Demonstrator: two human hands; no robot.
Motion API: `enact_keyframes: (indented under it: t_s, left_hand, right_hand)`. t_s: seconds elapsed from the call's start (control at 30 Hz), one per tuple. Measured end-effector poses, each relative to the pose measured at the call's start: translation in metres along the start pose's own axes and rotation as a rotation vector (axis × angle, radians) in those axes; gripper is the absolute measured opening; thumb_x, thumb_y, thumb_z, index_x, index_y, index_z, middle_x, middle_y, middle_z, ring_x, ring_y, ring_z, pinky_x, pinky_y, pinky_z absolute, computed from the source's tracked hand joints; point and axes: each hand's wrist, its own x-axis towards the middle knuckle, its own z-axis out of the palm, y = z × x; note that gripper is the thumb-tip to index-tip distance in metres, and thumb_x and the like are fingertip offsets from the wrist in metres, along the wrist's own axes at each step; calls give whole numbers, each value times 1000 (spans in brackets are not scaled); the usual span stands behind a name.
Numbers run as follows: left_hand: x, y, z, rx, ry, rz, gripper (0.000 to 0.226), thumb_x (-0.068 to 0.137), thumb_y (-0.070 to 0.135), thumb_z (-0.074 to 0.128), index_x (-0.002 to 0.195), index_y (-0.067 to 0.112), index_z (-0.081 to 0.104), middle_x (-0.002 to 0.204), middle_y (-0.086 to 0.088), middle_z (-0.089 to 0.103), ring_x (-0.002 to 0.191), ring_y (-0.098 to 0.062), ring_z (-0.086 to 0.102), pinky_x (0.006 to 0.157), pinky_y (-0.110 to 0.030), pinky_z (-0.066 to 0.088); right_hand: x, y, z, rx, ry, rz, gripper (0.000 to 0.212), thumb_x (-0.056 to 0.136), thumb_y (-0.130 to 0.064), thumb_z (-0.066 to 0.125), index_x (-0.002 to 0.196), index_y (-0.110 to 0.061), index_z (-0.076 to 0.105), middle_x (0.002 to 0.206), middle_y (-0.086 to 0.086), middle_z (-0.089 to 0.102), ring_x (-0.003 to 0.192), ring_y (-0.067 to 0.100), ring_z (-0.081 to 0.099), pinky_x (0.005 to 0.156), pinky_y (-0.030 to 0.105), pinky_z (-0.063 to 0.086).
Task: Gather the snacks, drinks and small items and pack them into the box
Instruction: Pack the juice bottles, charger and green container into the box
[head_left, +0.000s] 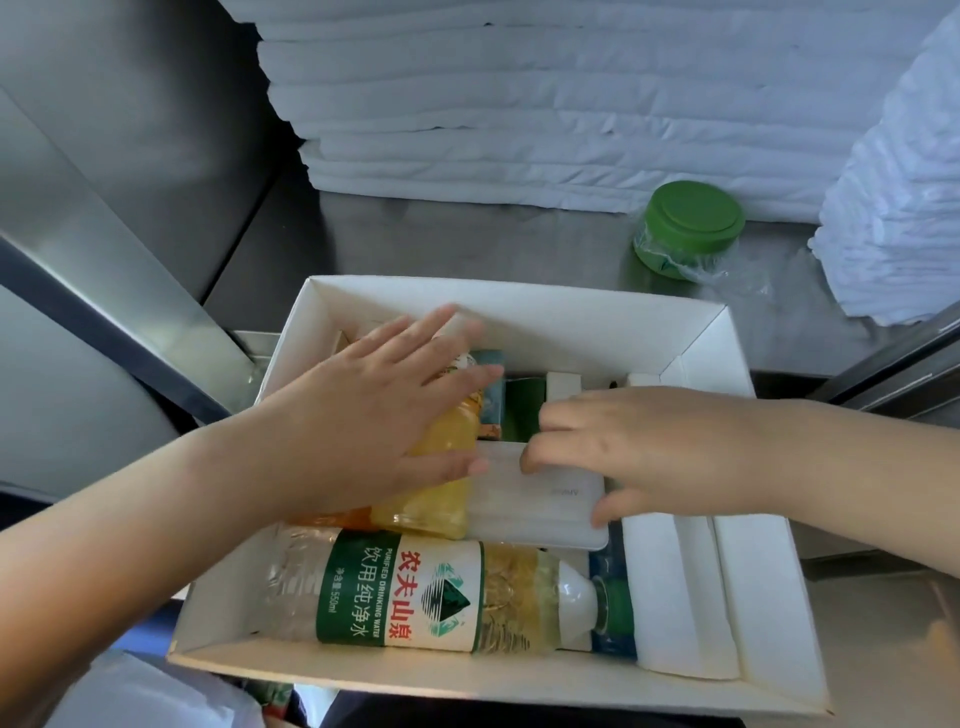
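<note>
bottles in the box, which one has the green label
The water bottle lying along the box's near wall; the yellow bottle under the left hand shows no green label.

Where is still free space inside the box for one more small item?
Bare floor shows at the far right corner of the box, beyond the right hand. The left side is crowded: water bottle, yellow bottle, white case.

Bright, even daylight; soft glare streaks the steel counter (545, 244). Fingertips (457, 322) of the left hand blur; edges bow with wide-angle distortion.
</note>
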Motion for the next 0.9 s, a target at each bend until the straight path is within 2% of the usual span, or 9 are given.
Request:
enact_keyframes:
  t_s: [0.07, 0.23, 0.3, 0.4, 0.5, 0.63, 0.73, 0.8, 0.9]
  left_hand:
    - [-1, -2, 6, -104, -45, -27, 73, 82, 77, 1, 144, 40, 4, 157, 8, -3, 144, -15, -10, 113, -40, 12]
    - [-1, -1, 9, -82, -4, 1, 73, 86, 74, 5, 144, 32, 20, 156, 0, 11, 145, -21, 2, 109, -34, 8]
    - [-3, 0, 8, -52, 0, 4, 79, 85, 74, 5, 146, 27, 22, 157, -2, 12, 145, -22, 3, 111, -37, 8]
    - [-3, -1, 1, 75, 59, 10, 88, 85, 73, 5, 147, 14, 26, 156, -11, 15, 143, -29, 8, 113, -49, 14]
    - [3, -8, -10, 118, 180, -52, 84, 89, 69, 14, 147, 11, 26, 154, -14, 18, 142, -32, 12, 113, -53, 18]
    - [15, -18, -19, -28, 193, -162, 78, 87, 69, 8, 149, 21, 6, 156, -2, 1, 144, -21, -8, 115, -39, -2]
    - [24, -20, -11, -122, 139, -143, 71, 84, 68, -5, 144, 32, -13, 153, 12, -16, 137, -7, -29, 111, -29, -18]
    - [26, -23, -6, -168, 127, -118, 66, 84, 67, -5, 142, 38, -16, 152, 17, -16, 136, -3, -28, 110, -26, -20]
    - [25, -27, -5, -196, 138, -103, 64, 86, 65, 2, 143, 41, -12, 152, 21, -9, 138, 3, -17, 108, -19, -20]
  right_hand:
    - [4, -4, 2, 2, -28, 34, 52, 80, -36, 69, 121, -36, 37, 99, -14, 32, 87, 7, 38, 68, 28, 39]
    - [14, -12, 6, -1, -140, 38, 37, 81, -31, 69, 99, -31, 36, 93, -10, 31, 82, 13, 42, 56, 26, 33]
    - [14, -14, 5, 5, -147, 44, 33, 82, -30, 68, 97, -29, 39, 93, -10, 32, 82, 12, 42, 56, 25, 32]
    - [7, -11, -5, 7, -97, 47, 28, 85, -38, 64, 105, -32, 46, 97, -14, 36, 87, 6, 43, 66, 25, 39]
    - [-5, 2, -29, 13, 175, 80, 21, 87, -47, 53, 106, -37, 52, 94, -19, 43, 85, -2, 45, 67, 16, 39]
    - [-15, 33, -56, -16, 629, 202, 17, 87, -36, 53, 99, -27, 60, 88, -17, 47, 80, 2, 49, 69, 22, 43]
    - [-17, 71, -61, -62, 743, 416, 27, 85, -31, 58, 110, -21, 59, 105, -8, 52, 100, 12, 50, 83, 26, 38]
    - [-18, 97, -60, -60, 686, 577, 38, 88, -29, 60, 123, -19, 54, 124, 1, 51, 117, 21, 44, 93, 30, 34]
    - [-15, 125, -52, -47, 508, 757, 50, 94, -28, 52, 139, -11, 40, 145, 10, 39, 131, 29, 35, 105, 35, 28]
